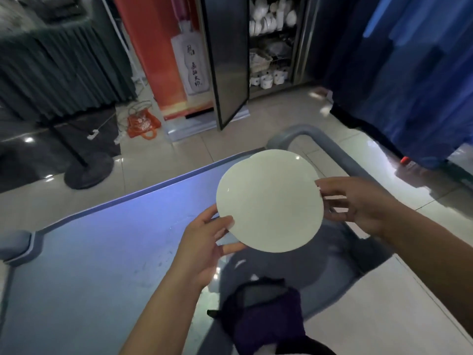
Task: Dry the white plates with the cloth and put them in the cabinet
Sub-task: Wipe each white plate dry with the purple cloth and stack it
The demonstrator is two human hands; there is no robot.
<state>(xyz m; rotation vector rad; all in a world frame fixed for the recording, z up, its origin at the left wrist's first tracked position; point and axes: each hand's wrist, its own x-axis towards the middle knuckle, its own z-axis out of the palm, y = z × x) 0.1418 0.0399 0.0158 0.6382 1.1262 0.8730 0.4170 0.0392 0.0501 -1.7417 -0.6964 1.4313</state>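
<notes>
Holding plate at the rim, two-handed

Gripping opposite edges: left hand [204, 242] pinches the round white glazed ceramic plate [268, 201] at about 7 o'clock on its rim, thumb on top; right hand [358, 203] holds the 3 o'clock edge with curled fingers. Plate is in the air over the blue-grey tabletop [102, 252]. Likely stiff, light, slick if wet, breakable, so rim grip is best. Dark purple cloth [266, 321] lies at 6 o'clock, untouched. Open dark metal cabinet [271, 47] stands at 12 o'clock, well apart.
</notes>
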